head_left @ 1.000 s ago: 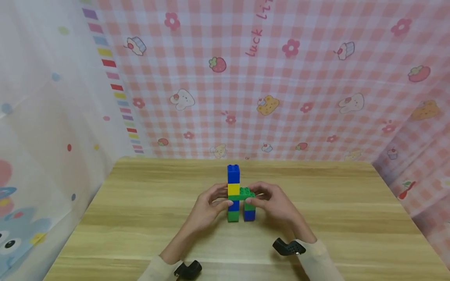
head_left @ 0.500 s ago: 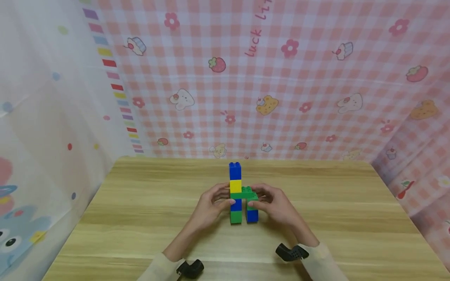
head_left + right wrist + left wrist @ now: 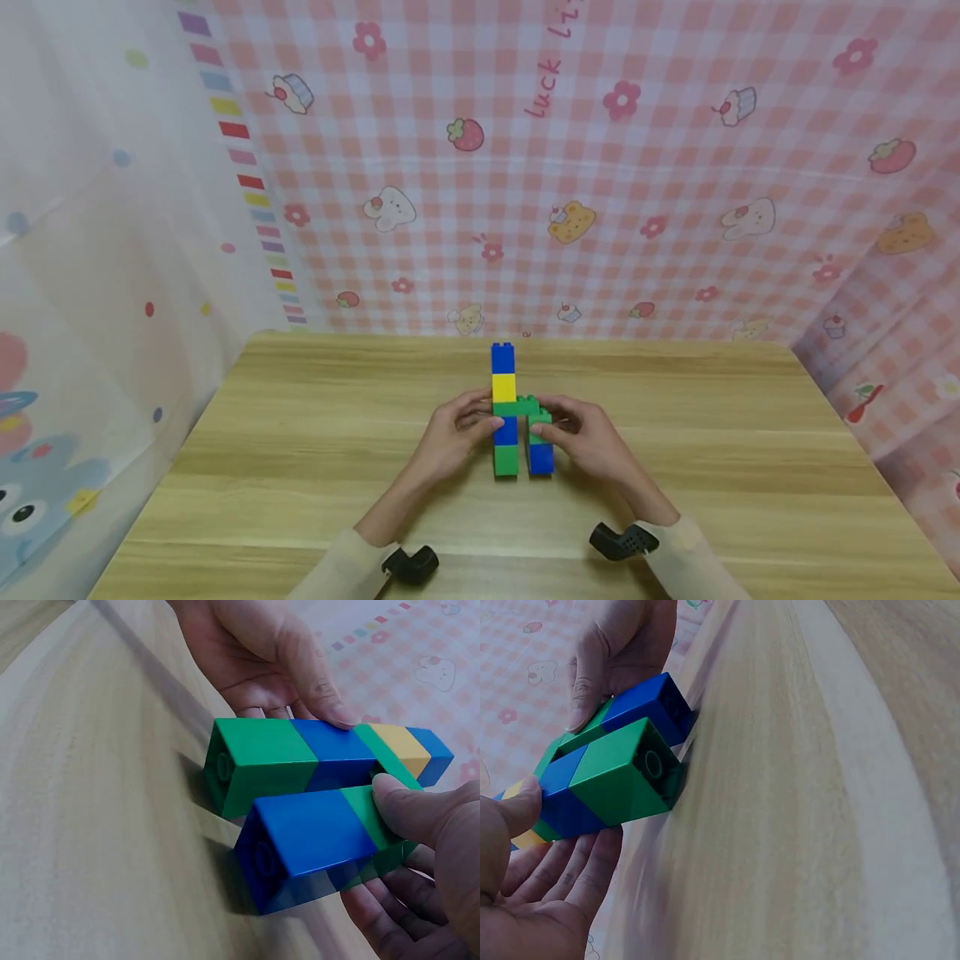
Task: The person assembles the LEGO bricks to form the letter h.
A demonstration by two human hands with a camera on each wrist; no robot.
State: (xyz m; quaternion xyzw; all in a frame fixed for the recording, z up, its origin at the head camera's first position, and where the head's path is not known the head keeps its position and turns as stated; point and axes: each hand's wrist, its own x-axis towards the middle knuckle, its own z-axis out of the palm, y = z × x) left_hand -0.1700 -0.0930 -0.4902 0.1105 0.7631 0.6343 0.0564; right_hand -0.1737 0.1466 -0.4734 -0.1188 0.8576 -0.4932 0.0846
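Note:
Both hands hold one h-shaped structure of toy building blocks. Its taller left column has a blue block (image 3: 503, 361) on top, a yellow block (image 3: 504, 387), a flat green brick (image 3: 507, 409), a blue block and a green block (image 3: 611, 776) at the bottom. Sideways, the flat brick bridges to a shorter column of a green block over a blue block (image 3: 311, 832). My left hand (image 3: 453, 433) grips the tall column, thumb on its lower blue block. My right hand (image 3: 588, 429) pinches the short column's green block. Hollow undersides show in both wrist views; the structure tilts back.
The structure is over the middle of a wooden table (image 3: 300, 450). A pink checked cloth (image 3: 517, 175) hangs behind the table's far edge, with a pale printed cloth (image 3: 90, 275) at the left. Each wrist wears a black camera mount (image 3: 411, 566).
The block structure has shifted slightly to the right and tilted back, so its top studs show less and its front faces show more. Both hands keep their hold and move with it.

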